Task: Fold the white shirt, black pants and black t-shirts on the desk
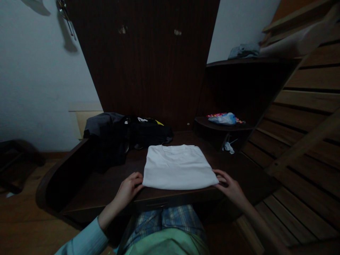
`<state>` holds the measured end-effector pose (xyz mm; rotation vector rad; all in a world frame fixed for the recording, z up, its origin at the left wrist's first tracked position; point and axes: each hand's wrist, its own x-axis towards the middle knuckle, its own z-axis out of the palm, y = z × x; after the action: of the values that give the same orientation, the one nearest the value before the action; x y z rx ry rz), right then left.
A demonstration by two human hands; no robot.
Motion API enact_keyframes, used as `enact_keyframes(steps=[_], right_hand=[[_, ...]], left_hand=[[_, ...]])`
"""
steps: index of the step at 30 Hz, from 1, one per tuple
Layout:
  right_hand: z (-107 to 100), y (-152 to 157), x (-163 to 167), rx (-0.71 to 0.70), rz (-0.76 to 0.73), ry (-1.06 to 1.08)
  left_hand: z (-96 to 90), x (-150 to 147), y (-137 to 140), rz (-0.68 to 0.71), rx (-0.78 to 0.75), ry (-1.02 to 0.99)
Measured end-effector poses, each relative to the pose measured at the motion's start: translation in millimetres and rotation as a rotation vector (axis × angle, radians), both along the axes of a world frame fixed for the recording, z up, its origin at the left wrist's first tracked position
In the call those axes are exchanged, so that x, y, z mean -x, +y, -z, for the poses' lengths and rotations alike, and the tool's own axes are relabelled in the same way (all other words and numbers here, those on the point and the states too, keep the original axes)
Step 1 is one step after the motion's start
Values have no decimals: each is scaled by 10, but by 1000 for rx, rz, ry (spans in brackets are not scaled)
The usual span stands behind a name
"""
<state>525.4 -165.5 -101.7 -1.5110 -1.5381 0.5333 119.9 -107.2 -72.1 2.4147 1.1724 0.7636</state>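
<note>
A white T-shirt (179, 170), folded into a neat rectangle, lies flat on the dark wooden desk top (111, 186) with its neckline at the far side. My left hand (131, 185) is at the shirt's near left corner, fingers closed on the edge. At the opposite near corner, my right hand (228, 184) pinches the fabric between thumb and fingers. The fingertips of both hands are partly hidden by the cloth.
Dark clothes or bags (148, 131) are heaped at the back left of the desk. A plastic bag (224, 119) rests on a low corner shelf at right, with folded cloth (244, 50) on the shelf above. Wooden slats (302, 124) rise along the right side.
</note>
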Motion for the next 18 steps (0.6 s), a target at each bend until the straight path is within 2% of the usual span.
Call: enact_keyframes(steps=[4,9,13,18], right_hand=[[36,2,-49,13,-110,-66],[0,77,-50,4,-189,-182],[-16,162,-42,32,-228,-196],[26,221,-44,-22,-238,-234]], left_hand=[[30,-9,-13,99,-18,80],[31,-64,41,97,-72,206],[36,-57,99,140,-89,254],[-16,-9,132,57,-119,333]])
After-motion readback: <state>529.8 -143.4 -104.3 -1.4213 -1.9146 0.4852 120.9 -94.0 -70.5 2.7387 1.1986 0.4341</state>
